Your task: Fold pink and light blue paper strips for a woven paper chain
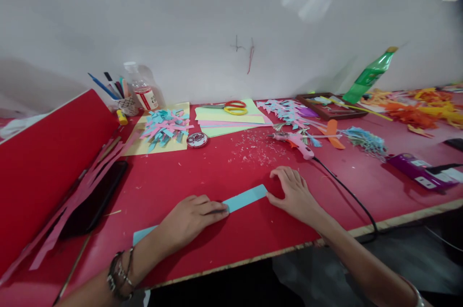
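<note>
A long light-blue paper strip [248, 197] lies slanted on the red table. My left hand [191, 218] is over its middle, fingers together and pressing on it, hiding part of the strip. Its lower left end shows behind my left wrist. My right hand [294, 196] is at the strip's right end, thumb and fingers curved apart, the thumb tip close to the corner; whether it touches the paper I cannot tell. Beyond that hand lies a pink glue gun [297, 144] with a black cord.
Cut pink and blue strips [164, 126] lie on yellow paper beside a round tin [197, 140]. Scissors [235, 107] rest on coloured sheets. A black phone [96, 196] is at left, a purple power strip [419, 170] at right. A green bottle [371, 75] leans near the wall.
</note>
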Demonstrator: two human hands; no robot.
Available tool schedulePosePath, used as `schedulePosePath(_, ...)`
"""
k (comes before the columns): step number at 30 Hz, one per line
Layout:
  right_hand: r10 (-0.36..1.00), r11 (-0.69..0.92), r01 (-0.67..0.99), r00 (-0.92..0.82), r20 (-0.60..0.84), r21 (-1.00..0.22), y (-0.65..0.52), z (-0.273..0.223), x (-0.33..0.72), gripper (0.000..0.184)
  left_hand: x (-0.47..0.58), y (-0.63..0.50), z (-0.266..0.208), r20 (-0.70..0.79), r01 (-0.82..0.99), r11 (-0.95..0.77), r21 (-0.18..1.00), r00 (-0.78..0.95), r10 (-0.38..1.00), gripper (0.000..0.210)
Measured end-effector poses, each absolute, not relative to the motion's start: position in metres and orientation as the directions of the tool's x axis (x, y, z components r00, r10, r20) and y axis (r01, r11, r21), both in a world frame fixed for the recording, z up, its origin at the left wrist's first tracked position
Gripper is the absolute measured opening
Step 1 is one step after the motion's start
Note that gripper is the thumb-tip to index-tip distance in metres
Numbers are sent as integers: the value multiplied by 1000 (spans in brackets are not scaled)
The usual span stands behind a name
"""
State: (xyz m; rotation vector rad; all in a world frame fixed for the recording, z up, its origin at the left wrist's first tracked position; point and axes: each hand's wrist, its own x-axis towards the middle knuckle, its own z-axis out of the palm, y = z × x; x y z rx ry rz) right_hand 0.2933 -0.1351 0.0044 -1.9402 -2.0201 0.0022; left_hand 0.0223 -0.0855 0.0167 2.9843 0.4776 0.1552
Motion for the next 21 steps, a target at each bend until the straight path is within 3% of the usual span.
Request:
schedulePosePath(3,965,47,972,15,261,-232,-134,3,303,27,22,-85,16,70,295,-945,143,949,307,33)
schedulePosePath(7,909,109,941,36,416,-321,-132,11,303,20,24,-84,19,65,286,-935,213,950,305,31)
schedulePosePath(10,894,351,863,-194,403,-364,-131,20,288,23,29,-83,26,64,332,-871,361,923,379,23)
schedulePosePath(12,868,493,790,-417,270,-365,-128,23,276,27,34,-83,31,42,400,-797,453,883,468,22)
schedulePosePath(14,843,535,757,-507,180,-376,-123,23,266,27,38,-83,34,18,452,-738,501,847,531,29)
schedulePosePath(19,848,529,801,-507,154,-279,-109,19,256,22,45,-82,35,12,511,-748,424,822,569,34)
schedulePosePath(21,851,524,795,-505,145,-306,-109,19,255,24,47,-83,35,28,519,-768,376,822,569,34)
